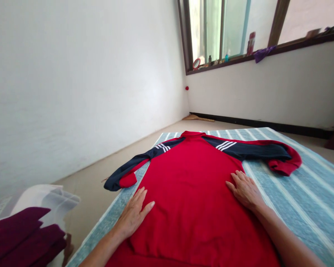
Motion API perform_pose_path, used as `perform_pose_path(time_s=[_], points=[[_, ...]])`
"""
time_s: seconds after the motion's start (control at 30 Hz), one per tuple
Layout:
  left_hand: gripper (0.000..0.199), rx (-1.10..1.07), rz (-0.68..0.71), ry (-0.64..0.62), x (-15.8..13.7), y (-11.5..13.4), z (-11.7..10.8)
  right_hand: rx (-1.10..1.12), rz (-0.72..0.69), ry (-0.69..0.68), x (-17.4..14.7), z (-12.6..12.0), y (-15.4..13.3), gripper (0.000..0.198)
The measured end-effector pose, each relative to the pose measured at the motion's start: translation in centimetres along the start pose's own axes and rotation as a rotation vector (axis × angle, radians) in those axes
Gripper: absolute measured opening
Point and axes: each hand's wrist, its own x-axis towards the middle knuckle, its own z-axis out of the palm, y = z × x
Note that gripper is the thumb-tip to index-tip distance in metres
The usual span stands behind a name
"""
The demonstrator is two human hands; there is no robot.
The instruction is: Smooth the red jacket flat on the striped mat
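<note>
A red jacket (192, 189) with navy sleeves and white stripes lies spread out, collar away from me. Its left-hand sleeve (133, 168) bends down beside the body, and the right-hand sleeve (256, 150) stretches outward with its red end curled back. My left hand (133, 213) rests flat on the jacket's left edge, thumb apart from the fingers. On the opposite edge, below the armpit, my right hand (246, 189) lies flat with fingers extended. Neither hand grips the cloth. The jacket's hem runs out of view at the bottom.
Under the jacket is a blue-and-white striped sheet (308, 185). Folded maroon cloth (22, 237) and white plastic wrapping (44, 200) sit at lower left. A white wall (86, 81) rises on the left. A broom (199, 118) lies by the far corner, below a window sill holding small items.
</note>
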Motion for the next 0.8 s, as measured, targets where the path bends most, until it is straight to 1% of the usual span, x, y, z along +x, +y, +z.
perform_pose_path(time_s=[0.1,0.2,0.33,0.43,0.5,0.6,0.7,0.8], points=[[0.076,-0.008,0.052,-0.007,3.6,1.3,-1.0,-0.005,0.006,0.002,0.0,0.1,-0.1,0.05],[0.076,0.051,0.029,-0.057,8.5,3.1,-1.3,-0.014,0.012,-0.003,0.0,0.2,-0.2,0.051],[0.071,0.062,0.016,-0.063,15.0,4.7,-0.1,-0.019,0.007,0.004,0.1,0.7,-0.1,0.051],[0.07,0.065,0.0,-0.059,18.6,5.1,1.0,-0.023,-0.002,0.019,0.1,1.1,0.0,0.051],[0.071,0.062,-0.003,-0.061,20.3,5.2,1.5,-0.031,-0.005,0.03,0.0,1.3,0.1,0.051],[0.073,0.057,0.001,-0.076,21.8,5.2,2.0,-0.05,0.009,0.048,0.0,1.5,0.1,0.051],[0.072,0.064,-0.006,-0.095,22.3,5.1,2.5,-0.063,0.022,0.071,0.0,1.6,0.0,0.051],[0.071,0.078,-0.031,-0.107,22.6,5.1,2.8,-0.062,0.006,0.079,0.0,1.5,-0.1,0.052]])
